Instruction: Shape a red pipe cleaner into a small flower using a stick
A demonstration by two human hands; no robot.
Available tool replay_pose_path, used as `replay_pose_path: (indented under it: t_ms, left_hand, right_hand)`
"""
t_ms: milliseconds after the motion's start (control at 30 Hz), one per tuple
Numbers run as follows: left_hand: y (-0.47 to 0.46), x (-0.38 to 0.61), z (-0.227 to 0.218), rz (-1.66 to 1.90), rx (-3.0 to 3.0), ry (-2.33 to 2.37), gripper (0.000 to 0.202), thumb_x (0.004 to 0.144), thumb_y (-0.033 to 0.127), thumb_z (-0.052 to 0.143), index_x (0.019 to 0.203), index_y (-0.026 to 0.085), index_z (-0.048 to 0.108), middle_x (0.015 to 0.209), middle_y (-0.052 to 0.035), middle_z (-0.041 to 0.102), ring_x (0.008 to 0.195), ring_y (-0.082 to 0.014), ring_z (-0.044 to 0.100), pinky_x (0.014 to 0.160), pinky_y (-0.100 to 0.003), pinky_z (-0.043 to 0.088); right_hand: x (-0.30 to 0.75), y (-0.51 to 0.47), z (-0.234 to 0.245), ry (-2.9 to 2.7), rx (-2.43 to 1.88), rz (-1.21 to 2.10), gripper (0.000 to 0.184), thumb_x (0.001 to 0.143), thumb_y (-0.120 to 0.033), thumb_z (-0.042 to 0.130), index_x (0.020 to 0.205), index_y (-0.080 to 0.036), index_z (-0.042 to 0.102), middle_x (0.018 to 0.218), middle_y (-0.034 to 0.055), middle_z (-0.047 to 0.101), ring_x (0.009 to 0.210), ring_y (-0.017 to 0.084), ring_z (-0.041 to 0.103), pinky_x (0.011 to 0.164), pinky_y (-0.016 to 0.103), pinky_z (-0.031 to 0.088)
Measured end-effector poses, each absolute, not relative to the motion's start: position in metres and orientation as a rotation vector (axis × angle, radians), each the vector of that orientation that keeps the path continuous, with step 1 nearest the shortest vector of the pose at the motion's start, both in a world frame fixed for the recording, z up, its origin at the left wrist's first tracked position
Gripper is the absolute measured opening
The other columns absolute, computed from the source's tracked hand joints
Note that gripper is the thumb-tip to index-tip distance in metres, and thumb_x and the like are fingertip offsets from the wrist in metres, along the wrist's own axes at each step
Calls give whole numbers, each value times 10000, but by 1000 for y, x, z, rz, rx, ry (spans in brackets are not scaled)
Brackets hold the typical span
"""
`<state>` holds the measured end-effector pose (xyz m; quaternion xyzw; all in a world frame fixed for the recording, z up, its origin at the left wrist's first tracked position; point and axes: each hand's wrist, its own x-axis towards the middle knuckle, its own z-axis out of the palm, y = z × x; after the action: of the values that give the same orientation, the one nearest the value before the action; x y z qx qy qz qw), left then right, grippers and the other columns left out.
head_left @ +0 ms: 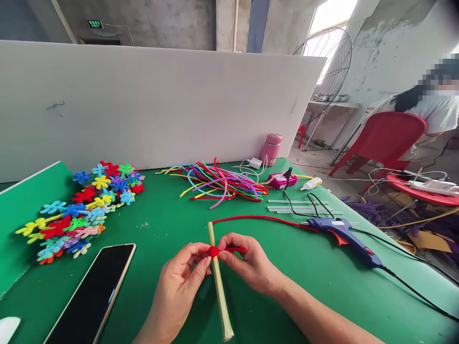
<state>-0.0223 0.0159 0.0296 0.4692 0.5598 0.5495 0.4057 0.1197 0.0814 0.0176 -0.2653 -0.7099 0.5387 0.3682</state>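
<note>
My left hand (188, 270) is closed, thumb and fingers pinching a small red coil (213, 252) around a pale yellow-green stick-like bundle (221, 301). The bundle points away from me, its near end close to the bottom of the view. My right hand (253, 263) pinches a red pipe cleaner (238, 249) just right of the coil, and its short tail sticks out past the fingers. Another length of red pipe cleaner (256, 217) arcs on the table from near the bundle's far end to the blue glue gun (344, 236).
Several coloured pipe cleaners (222, 184) lie at the back. Fuzzy flowers (82, 210) are heaped left, behind a phone (93, 291). Clear glue sticks (287, 209), a pink box (283, 180) and a pink flask (271, 149) stand right. Beyond, a person sits on a red chair (387, 138).
</note>
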Motion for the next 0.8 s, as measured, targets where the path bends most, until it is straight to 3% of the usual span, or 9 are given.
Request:
replay_pose_path:
  t_ms: [233, 467, 800]
  left_hand:
    - [13, -22, 35, 1508, 1387, 1459, 49, 692, 223, 619, 721, 197, 648, 801, -36, 613, 702, -161, 601, 626, -197, 478]
    - [9, -24, 36, 1498, 1556, 1433, 82, 749, 175, 544, 781, 222, 604, 793, 20, 592, 648, -109, 605, 590, -178, 499]
    - [5, -20, 36, 1564, 1632, 1413, 157, 747, 96, 528, 807, 232, 578, 810, 35, 589, 656, -84, 614, 592, -134, 504]
  right_hand:
    - [119, 76, 20, -1756, -641, 1451, 176, 802, -314, 532, 734, -152, 533, 674, 0, 520, 631, 105, 471, 620, 222, 405]
    - [118, 71, 19, -1688, -606, 1527, 168, 808, -306, 529, 751, -148, 512, 678, -2, 488, 627, 97, 431, 599, 218, 373]
    - [119, 64, 24, -1810, -607, 1330, 124, 838, -257, 468, 758, -163, 474, 659, -21, 451, 587, 86, 374, 556, 198, 341]
